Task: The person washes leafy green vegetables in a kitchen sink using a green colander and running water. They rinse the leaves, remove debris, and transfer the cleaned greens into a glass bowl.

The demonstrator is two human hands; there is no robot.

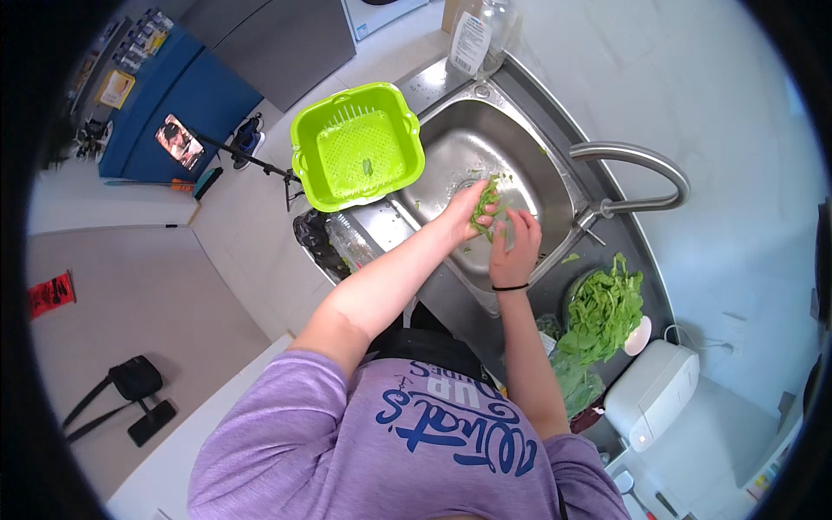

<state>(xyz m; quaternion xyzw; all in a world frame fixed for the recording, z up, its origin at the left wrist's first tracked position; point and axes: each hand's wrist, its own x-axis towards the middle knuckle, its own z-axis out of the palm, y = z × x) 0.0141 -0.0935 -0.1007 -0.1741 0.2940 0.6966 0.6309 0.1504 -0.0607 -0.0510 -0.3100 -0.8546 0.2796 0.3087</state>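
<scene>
My left hand [469, 209] is shut on a small bunch of green leaves [486, 203] above the stainless steel sink [442, 156]. Close beside it, my right hand [518, 246] has thumb and fingers apart, with its fingertips near the leaves; a dark band circles that wrist. Leaf scraps lie scattered in the basin, around the drain. A lime-green plastic colander basket [357, 146] sits over the sink's left end with one leaf [367, 167] inside. Right of the basin, leafy greens [604, 312] are heaped in a bowl whose edge is mostly covered.
A curved steel faucet [637, 149] rises at the sink's right edge. A clear bottle [478, 39] stands behind the basin. Near the wall are a white appliance [653, 393] and bagged greens [575, 390]. A phone on a tripod [180, 143] stands left, beyond a black bag [318, 237].
</scene>
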